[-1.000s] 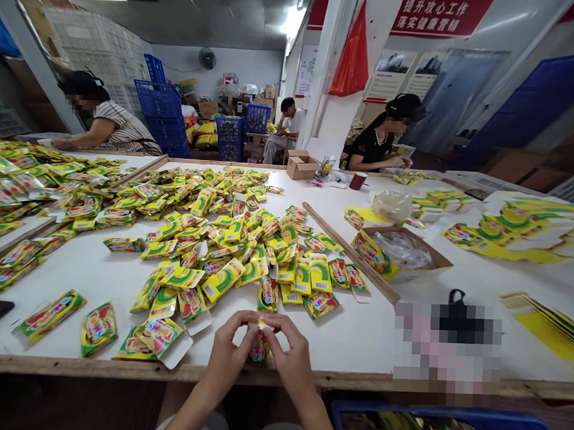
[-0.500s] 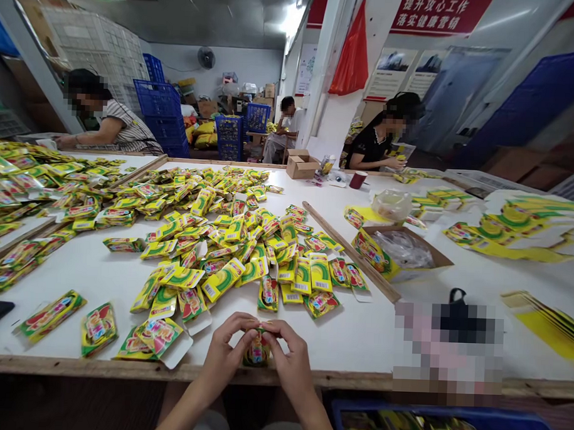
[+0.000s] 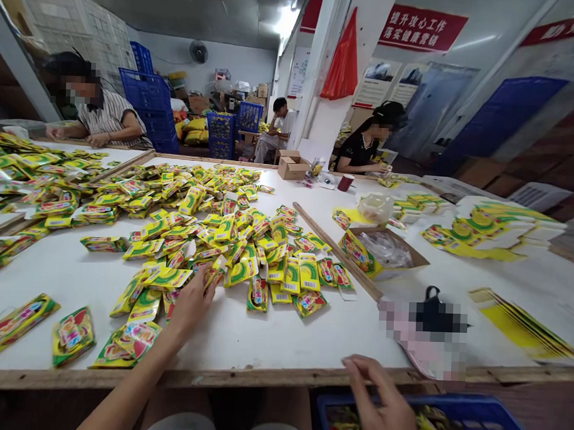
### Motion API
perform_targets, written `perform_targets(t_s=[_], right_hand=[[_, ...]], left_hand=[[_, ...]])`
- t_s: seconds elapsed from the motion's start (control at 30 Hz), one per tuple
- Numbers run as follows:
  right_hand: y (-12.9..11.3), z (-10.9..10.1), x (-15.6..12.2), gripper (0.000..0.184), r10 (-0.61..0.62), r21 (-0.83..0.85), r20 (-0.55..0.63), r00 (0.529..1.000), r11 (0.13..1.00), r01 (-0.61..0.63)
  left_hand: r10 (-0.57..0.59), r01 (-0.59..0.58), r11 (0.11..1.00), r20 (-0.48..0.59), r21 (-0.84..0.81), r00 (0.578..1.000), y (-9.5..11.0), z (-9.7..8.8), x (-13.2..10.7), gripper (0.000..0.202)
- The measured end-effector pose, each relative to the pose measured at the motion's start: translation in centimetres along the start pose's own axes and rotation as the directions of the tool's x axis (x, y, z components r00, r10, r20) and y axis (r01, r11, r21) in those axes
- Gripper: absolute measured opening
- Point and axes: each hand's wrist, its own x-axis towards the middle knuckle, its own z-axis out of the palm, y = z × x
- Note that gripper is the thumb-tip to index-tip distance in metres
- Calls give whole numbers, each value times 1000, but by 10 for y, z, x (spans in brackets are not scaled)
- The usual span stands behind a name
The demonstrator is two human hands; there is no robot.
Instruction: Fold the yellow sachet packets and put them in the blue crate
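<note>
My left hand (image 3: 192,302) stretches forward onto the white table (image 3: 264,339), its fingers out flat and touching a yellow-green packet (image 3: 210,276) at the near edge of a big heap of packets (image 3: 211,231). Nothing is gripped in it. My right hand (image 3: 384,403) hovers low at the right, fingers spread and empty, just above a blue crate (image 3: 491,420) that holds several finished packets. A few loose packets (image 3: 73,336) lie near the table's front left edge.
A wooden strip (image 3: 335,251) runs diagonally across the table. Right of it stand an open cardboard box (image 3: 384,250) with a plastic bag and stacks of flat yellow cards (image 3: 518,323). A second heap (image 3: 38,181) covers the left. Three people sit at the far side.
Both hands were together at the table edge, closing a packet. They have parted: the left went forward to the heap, the right swung down right over the blue crate, and the packet has left my hands.
</note>
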Motion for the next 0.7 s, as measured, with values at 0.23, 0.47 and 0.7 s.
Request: perform_targets(t_s=[0.23,0.47,0.7], right_hand=[[-70,122,-9,26,-16,535,295,955,831,-151],[-65,137,2,19,-115,565,341,933,818,-106],[-72,139,14,18,-142,527,272,952,850,-24]], left_hand=[[-111,291,664,294,-689,949,47,7,-70,48],[-42,262,712,333,-652,942,41,29,-88,33],[16,99,843,208,-529,978,35,28,-77,19]])
